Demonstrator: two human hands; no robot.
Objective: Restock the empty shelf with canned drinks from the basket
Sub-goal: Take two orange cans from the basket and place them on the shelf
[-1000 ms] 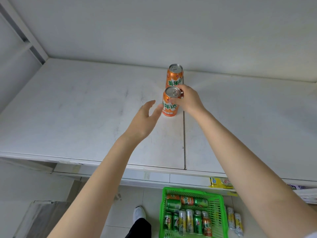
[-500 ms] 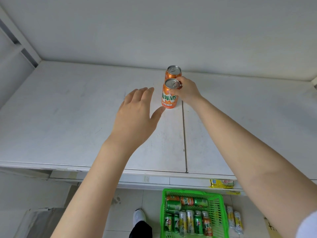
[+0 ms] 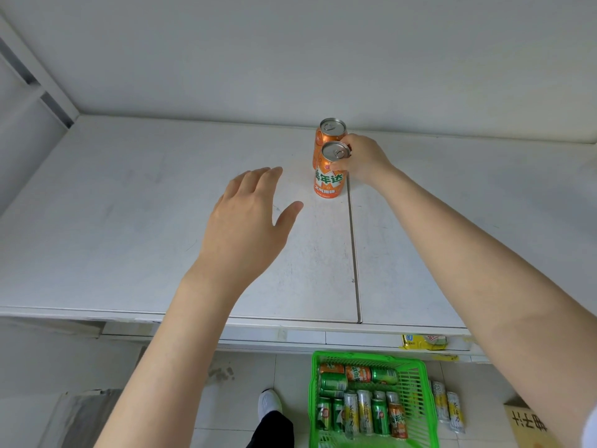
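Two orange cans stand in a line on the white shelf (image 3: 161, 221), near its back wall. My right hand (image 3: 363, 158) grips the upper part of the front orange can (image 3: 329, 179), which rests upright on the shelf. The rear orange can (image 3: 331, 132) stands directly behind it, touching or nearly so. My left hand (image 3: 248, 218) hovers palm down over the shelf, left of the cans, fingers spread and holding nothing. Below on the floor, a green basket (image 3: 420, 399) holds several green, silver and orange cans lying down.
A seam (image 3: 353, 253) splits the shelf just right of the cans. Two silver-yellow cans (image 3: 449, 405) lie on the floor right of the basket, with a cardboard box (image 3: 525, 421) further right. A yellow packet (image 3: 423, 341) sits under the shelf edge. My white shoe (image 3: 269, 402) stands left of the basket.
My right hand has pushed the front can back, close to the rear can. My left hand turned palm down and drew away to the left of the cans.
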